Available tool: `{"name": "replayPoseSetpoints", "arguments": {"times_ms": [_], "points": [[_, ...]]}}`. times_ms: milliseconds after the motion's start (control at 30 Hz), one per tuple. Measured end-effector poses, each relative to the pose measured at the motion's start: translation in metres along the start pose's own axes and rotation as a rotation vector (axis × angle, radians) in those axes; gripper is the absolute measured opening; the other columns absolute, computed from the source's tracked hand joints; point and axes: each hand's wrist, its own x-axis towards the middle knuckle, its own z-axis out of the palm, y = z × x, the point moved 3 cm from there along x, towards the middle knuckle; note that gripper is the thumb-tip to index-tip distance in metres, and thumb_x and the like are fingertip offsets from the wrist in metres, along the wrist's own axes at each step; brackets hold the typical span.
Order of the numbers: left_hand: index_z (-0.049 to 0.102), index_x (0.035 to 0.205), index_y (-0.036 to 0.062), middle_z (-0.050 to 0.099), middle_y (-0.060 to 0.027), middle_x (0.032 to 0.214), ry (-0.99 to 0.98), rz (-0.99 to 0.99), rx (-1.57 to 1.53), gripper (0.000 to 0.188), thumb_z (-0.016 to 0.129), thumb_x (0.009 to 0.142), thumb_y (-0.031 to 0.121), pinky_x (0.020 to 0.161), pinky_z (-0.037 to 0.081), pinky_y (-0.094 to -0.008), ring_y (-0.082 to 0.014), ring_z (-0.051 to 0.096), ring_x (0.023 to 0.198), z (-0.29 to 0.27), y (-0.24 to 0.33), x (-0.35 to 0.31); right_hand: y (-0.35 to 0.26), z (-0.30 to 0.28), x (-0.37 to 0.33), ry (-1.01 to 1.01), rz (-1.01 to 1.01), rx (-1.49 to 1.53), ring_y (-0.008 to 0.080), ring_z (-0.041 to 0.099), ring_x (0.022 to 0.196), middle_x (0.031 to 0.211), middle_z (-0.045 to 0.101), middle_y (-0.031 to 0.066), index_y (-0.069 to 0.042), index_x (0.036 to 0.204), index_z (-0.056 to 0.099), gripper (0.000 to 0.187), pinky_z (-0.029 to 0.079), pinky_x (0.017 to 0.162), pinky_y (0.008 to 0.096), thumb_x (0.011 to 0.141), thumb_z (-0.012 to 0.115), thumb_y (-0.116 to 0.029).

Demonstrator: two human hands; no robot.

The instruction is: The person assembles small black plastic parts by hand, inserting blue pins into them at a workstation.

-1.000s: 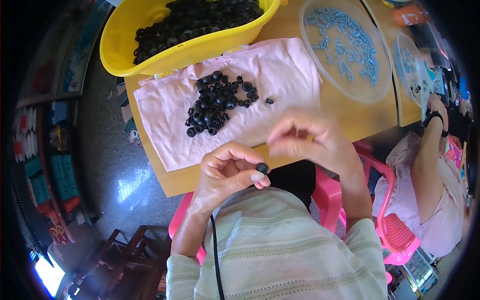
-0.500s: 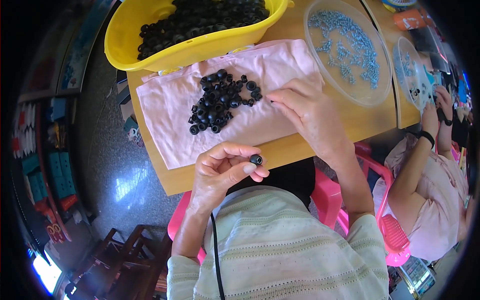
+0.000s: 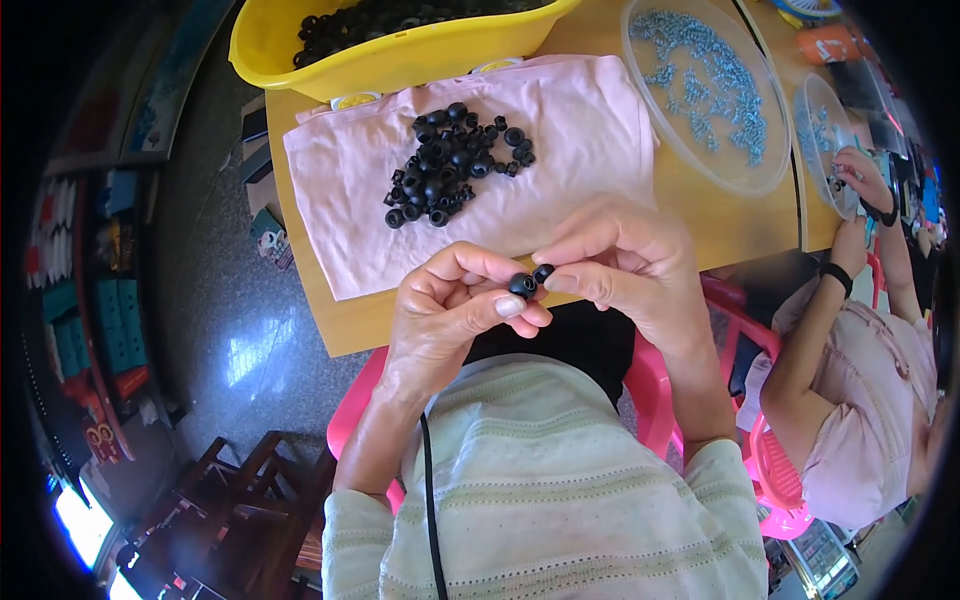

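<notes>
Along the far edge of the pink cloth (image 3: 590, 125), toward the left of the surface (image 3: 725, 220), stands the yellow tub (image 3: 410, 50) of black parts. The loose pile (image 3: 435, 175) lies on the cloth, left of its middle. In front of the surface's near edge, my left hand (image 3: 440, 305) pinches the rounded black piece (image 3: 522, 286) between thumb and fingers, its open end showing. Just beside it is the smaller black piece (image 3: 543, 273), nipped between thumb and fingertip of my right hand (image 3: 635, 265); I cannot tell whether the two pieces touch. A half second ago that hand was out over the cloth, right of the pile; now it is back, and the lone part there is gone. So both pieces are together at my fingertips, not yet visibly joined. Farther right, the clear tray (image 3: 655, 115) holds blue bits.
</notes>
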Motion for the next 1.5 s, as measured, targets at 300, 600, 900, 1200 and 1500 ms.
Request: {"name": "replayPoseSetpoints", "arguments": {"times_ms": [300,600,900,1200,1500], "points": [[0.056,0.097,-0.0028,0.067,-0.0174,0.090,-0.014,-0.032,-0.058,0.017,0.068,0.085,0.002,0.071,0.059,-0.0333,-0.0237,0.069,0.080,0.003,-0.001,-0.004,-0.002,0.008,-0.002,-0.066,0.011,0.096,0.0158,0.065,0.072,0.092,0.063,0.0110,0.004,0.094,0.066,0.010,0.053,0.062,0.0248,0.084,0.066,0.005],[0.062,0.093,0.0063,0.067,-0.0080,0.098,-0.006,-0.171,-0.289,0.012,0.071,0.084,0.008,0.086,0.053,-0.0345,-0.0188,0.065,0.091,0.008,-0.010,-0.006,-0.018,0.021,-0.013,0.052,-0.328,-0.642,0.0146,0.062,0.073,0.089,0.060,0.0076,-0.001,0.104,0.066,0.031,0.052,0.057,0.0256,0.073,0.074,0.002],[0.066,0.092,0.0065,0.067,-0.0053,0.095,0.088,-0.271,-0.258,0.011,0.070,0.083,0.004,0.087,0.051,-0.0317,-0.0135,0.063,0.091,0.012,-0.007,-0.005,-0.016,0.018,-0.010,0.085,-0.528,-0.827,0.0206,0.060,0.068,0.087,0.061,0.0082,-0.001,0.094,0.067,0.032,0.050,0.055,0.0287,0.063,0.074,0.006],[0.061,0.095,0.0008,0.067,-0.0109,0.094,0.141,-0.114,0.007,0.013,0.066,0.083,-0.002,0.083,0.053,-0.0305,-0.0166,0.066,0.087,0.004,0.017,0.000,-0.006,0.013,0.006,0.015,-0.497,-0.648,0.0175,0.061,0.067,0.087,0.064,0.0089,-0.001,0.099,0.068,0.034,0.050,0.058,0.0281,0.067,0.080,-0.003],[0.057,0.095,-0.0025,0.066,-0.0127,0.081,0.236,0.576,0.869,0.016,0.064,0.082,0.000,0.068,0.054,-0.0266,-0.0157,0.066,0.070,0.026,0.163,0.039,0.017,0.004,0.056,0.218,-0.455,-0.974,0.0243,0.062,0.069,0.082,0.061,0.0069,-0.007,0.091,0.066,0.027,0.050,0.059,0.0321,0.067,0.078,-0.005]]}}
